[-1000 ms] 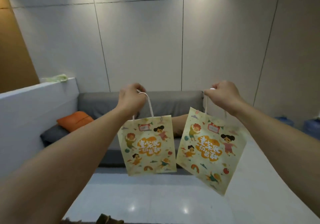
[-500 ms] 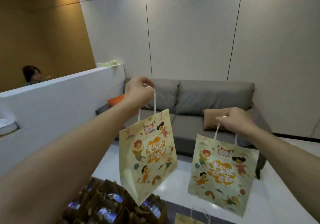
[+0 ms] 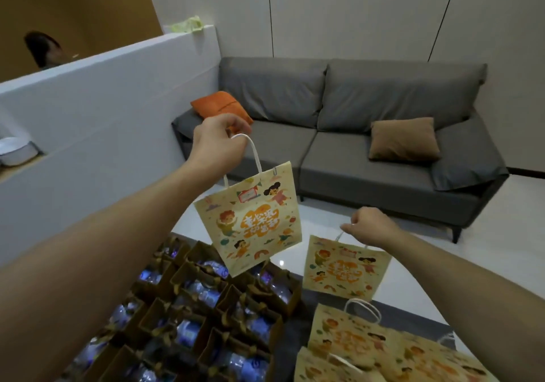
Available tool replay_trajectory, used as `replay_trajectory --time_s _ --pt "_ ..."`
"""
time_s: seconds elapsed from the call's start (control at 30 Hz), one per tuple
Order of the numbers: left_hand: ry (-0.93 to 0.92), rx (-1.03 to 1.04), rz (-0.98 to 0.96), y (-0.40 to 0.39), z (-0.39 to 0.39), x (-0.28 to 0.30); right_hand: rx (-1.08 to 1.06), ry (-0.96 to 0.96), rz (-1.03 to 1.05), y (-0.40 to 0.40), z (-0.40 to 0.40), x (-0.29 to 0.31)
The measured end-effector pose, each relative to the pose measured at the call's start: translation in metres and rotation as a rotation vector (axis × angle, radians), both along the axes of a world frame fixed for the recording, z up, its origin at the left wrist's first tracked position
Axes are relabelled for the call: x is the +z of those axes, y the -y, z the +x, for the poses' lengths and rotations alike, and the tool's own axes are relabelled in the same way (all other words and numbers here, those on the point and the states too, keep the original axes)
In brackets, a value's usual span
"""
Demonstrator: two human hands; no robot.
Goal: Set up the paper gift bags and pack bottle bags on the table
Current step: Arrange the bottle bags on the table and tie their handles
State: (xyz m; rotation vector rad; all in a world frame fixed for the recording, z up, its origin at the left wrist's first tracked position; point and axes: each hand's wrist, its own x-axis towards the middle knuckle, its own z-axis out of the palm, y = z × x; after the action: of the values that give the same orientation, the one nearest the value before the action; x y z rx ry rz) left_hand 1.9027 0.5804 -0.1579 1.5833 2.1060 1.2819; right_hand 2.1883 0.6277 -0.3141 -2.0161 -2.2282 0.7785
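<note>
My left hand (image 3: 219,142) grips the white cord handle of a yellow paper gift bag (image 3: 250,219) printed with cartoon children; the bag hangs tilted above the brown bottle bags. My right hand (image 3: 372,226) holds the handle of a second, matching gift bag (image 3: 346,271), lower and to the right, near the table's far edge. Several brown bottle bags (image 3: 203,313) with bottles inside stand in rows at the lower left of the dark table (image 3: 295,334). More printed gift bags (image 3: 380,349) lie flat at the lower right.
A grey sofa (image 3: 365,151) with an orange cushion (image 3: 219,106) and a brown cushion (image 3: 404,139) stands beyond the table. A white partition wall (image 3: 97,101) runs along the left, with a person's head (image 3: 44,48) behind it. Glossy white floor lies between table and sofa.
The view has tilted down, bringing the table, bottle bags and flat gift bags into sight. My right hand has lowered its bag toward the table; my left hand still holds its bag high.
</note>
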Motion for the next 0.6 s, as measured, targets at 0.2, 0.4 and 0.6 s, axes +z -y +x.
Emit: replay_trajectory --time_s 0.2,0.4,0.6 --pt "-0.026 -0.066 -0.019 -0.014 -0.003 -0.030 -0.016 0.084 -0.018 0.000 -0.013 -0.052" --pt "-0.033 -0.110 -0.034 -0.021 -0.005 -0.042 -0.031 0.029 -0.072 -0.002 -0.016 -0.073" --pt "-0.032 -0.136 -0.035 -0.021 0.001 -0.047 0.004 0.065 -0.166 0.007 -0.022 -0.093"
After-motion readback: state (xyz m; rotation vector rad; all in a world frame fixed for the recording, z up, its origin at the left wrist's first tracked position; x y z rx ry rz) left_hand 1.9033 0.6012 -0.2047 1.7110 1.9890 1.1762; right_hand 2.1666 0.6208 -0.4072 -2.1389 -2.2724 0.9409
